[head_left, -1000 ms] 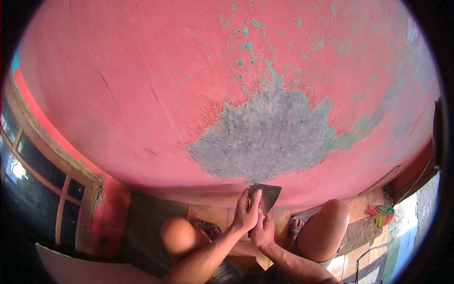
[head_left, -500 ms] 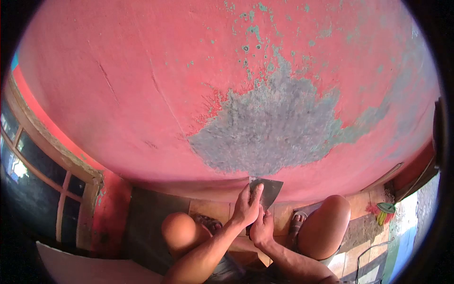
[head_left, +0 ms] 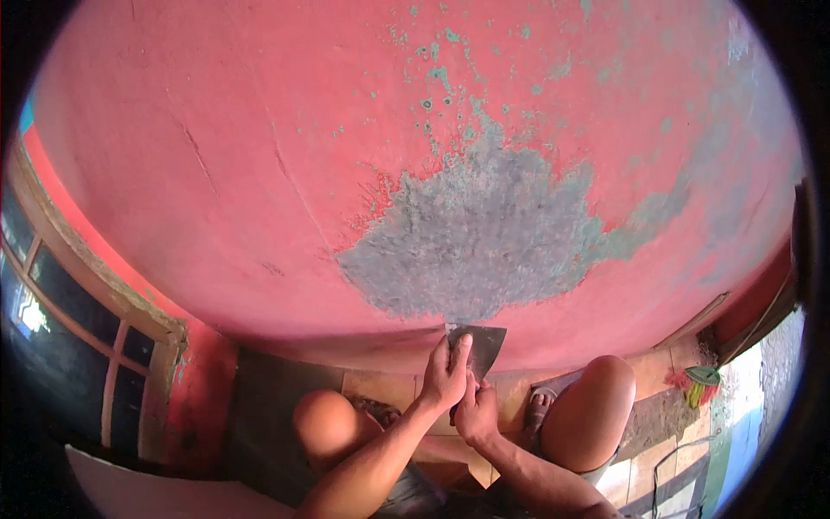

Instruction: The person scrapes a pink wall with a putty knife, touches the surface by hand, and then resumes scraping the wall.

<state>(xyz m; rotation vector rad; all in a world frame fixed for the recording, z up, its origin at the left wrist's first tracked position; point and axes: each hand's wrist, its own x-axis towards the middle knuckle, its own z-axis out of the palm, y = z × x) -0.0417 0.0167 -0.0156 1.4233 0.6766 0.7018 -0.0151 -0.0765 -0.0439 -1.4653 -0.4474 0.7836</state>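
Note:
Both hands are closed on a scraper with a wide, flat dark blade. My left hand grips the blade's left side, its thumb laid along the face. Just below and to the right, my right hand is wrapped round the lower end, where the handle is mostly hidden by fingers. The blade's top edge lies close to the bottom of a rough grey bare patch on the pink wall. Around that patch the paint has ragged, flaking borders.
My bent knees flank the hands, with sandalled feet on the tiled floor. A wood-framed window is at left, beside a pale panel low down. A broom head with coloured bristles lies at right.
The wall patch and the hands with the scraper sit slightly further left in view. The grip on the scraper looks the same.

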